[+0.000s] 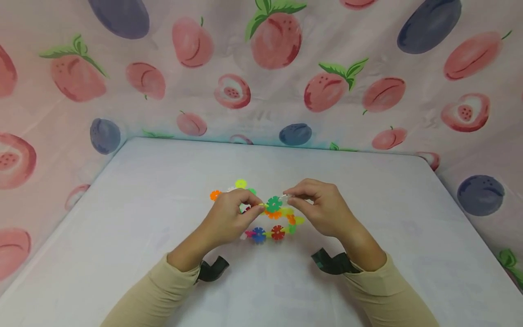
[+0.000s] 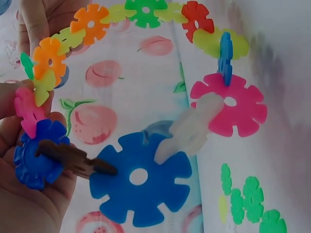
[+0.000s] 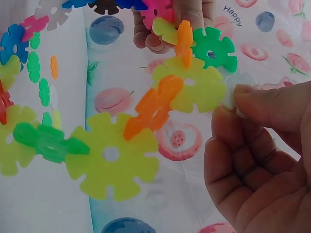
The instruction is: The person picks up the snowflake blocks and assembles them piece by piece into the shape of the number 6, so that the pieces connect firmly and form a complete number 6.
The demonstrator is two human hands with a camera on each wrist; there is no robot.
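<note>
Both hands hold up a chain of colourful notched plastic snowflake discs slotted edge to edge. In the head view, my left hand (image 1: 229, 213) pinches a yellow disc (image 3: 166, 31) of the chain between thumb and forefinger. My right hand (image 1: 323, 206) pinches a whitish translucent disc (image 3: 230, 92) at the edge of a green disc (image 3: 215, 50); how far it is slotted in is hidden by the fingers. The chain hangs in a curve below and between the hands, with a blue disc (image 2: 141, 201), a pink disc (image 2: 248, 111) and a brown disc (image 2: 73, 159) among its links.
More discs lie on the white tabletop (image 1: 163, 172) beyond my left hand, among them an orange disc (image 1: 215, 195) and a yellow-green disc (image 1: 241, 183). Several green discs (image 2: 252, 199) show there in the left wrist view. A fruit-patterned cloth (image 1: 261, 104) hangs behind the table.
</note>
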